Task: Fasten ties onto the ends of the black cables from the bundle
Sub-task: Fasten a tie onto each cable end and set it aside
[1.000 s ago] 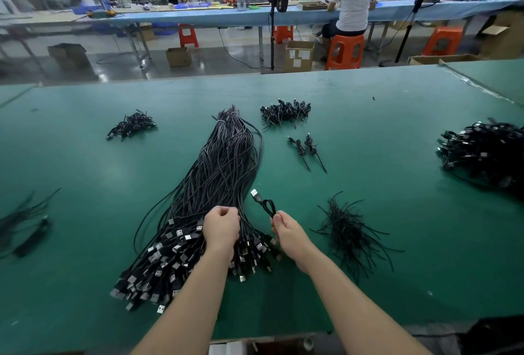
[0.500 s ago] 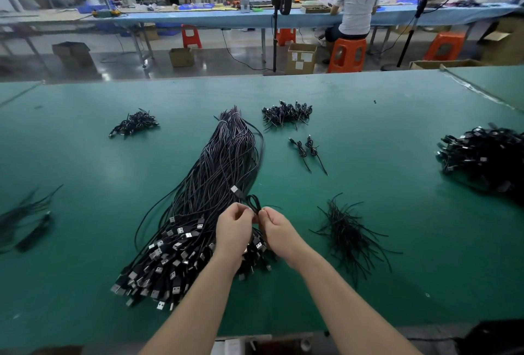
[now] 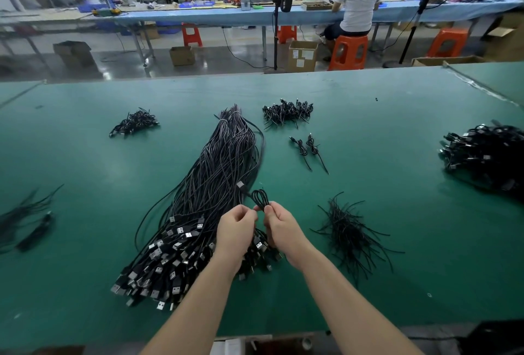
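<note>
Above the long black cable bundle (image 3: 198,213) on the green table (image 3: 85,184), the left hand (image 3: 236,231) and right hand (image 3: 282,228) are pinching a small looped black cable end (image 3: 259,198) between their fingertips, with loose black wire ties (image 3: 346,230) lying just right.

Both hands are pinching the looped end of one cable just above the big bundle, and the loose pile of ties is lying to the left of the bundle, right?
Not quite. The left hand and right hand do pinch the looped cable end above the bundle, but the head view shows the loose pile of ties lying to the right of the bundle, not the left.
</note>
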`<state>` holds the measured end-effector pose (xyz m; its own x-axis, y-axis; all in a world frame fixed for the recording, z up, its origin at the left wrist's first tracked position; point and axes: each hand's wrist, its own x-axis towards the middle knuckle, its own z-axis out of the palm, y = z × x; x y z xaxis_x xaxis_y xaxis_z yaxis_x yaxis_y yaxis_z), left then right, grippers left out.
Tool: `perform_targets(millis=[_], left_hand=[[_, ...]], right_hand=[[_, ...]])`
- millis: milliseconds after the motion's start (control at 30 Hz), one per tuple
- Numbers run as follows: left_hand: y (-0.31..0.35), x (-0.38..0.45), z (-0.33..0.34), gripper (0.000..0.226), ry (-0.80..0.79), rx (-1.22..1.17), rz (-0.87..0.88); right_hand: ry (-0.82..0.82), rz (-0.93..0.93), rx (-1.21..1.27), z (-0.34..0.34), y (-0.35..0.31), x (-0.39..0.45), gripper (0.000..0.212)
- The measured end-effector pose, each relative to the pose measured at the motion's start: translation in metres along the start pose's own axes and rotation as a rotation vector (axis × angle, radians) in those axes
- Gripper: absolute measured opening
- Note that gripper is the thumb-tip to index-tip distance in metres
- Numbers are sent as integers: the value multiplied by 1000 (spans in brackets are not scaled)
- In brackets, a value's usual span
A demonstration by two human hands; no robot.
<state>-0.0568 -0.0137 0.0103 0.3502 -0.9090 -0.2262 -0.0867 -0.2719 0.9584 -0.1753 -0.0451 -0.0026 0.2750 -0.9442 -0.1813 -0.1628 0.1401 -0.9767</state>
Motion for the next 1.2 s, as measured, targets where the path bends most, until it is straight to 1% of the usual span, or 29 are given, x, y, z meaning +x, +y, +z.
perform_targets(millis=[33, 133, 200, 333, 467, 533, 600, 667, 733, 767, 833, 900, 933, 1000, 1100, 1133, 1200], left_hand=[[0, 0, -1, 22, 10, 65, 46], [0, 1, -3, 21, 33, 286, 211], [0, 1, -4, 21, 48, 401, 280], [-3, 3, -7, 19, 56, 525, 416], [-9, 1, -14, 10, 31, 619, 671], [-10, 1, -18, 7, 85, 688, 822], [-11, 3, -22, 11, 183, 773, 978], [-8, 5, -27, 24, 238, 895, 1046], [-2, 7, -32, 40, 197, 1021, 1098], [1, 8, -34, 43, 147, 1048, 1125], [7, 8, -33, 36, 14, 1010, 1137], [12, 5, -29, 16, -58, 967, 1088], [15, 4, -27, 7, -77, 966, 1055], [19, 3, -24, 13, -91, 968, 974], [28, 3, -27, 18, -141, 786, 778], [31, 3, -30, 22, -175, 724, 726], [34, 2, -34, 31, -263, 698, 679]], right_hand=[[-8, 10, 27, 0, 0, 0, 28], [-47, 34, 52, -1, -1, -2, 23], [-64, 47, 41, -3, -3, -2, 18], [-62, 72, 16, -4, -5, -4, 17], [-53, 102, 72, -7, -9, -5, 22], [-76, 121, 72, -9, -11, -4, 23], [-127, 144, 23, -12, -14, -5, 22], [-191, 170, -11, -15, -15, -5, 21], [-235, 173, -47, -19, -17, -5, 20], [-248, 164, -81, -21, -19, -5, 21], [-265, 124, -186, -24, -23, -4, 22], [-283, 69, -320, -24, -25, -5, 23], [-299, 46, -349, -22, -25, -6, 23], [-326, 32, -262, -17, -23, -8, 22], [-300, 81, -100, -18, -25, -8, 25], [-304, 105, -79, -21, -26, -7, 25], [-336, 165, -28, -27, -28, -6, 25]])
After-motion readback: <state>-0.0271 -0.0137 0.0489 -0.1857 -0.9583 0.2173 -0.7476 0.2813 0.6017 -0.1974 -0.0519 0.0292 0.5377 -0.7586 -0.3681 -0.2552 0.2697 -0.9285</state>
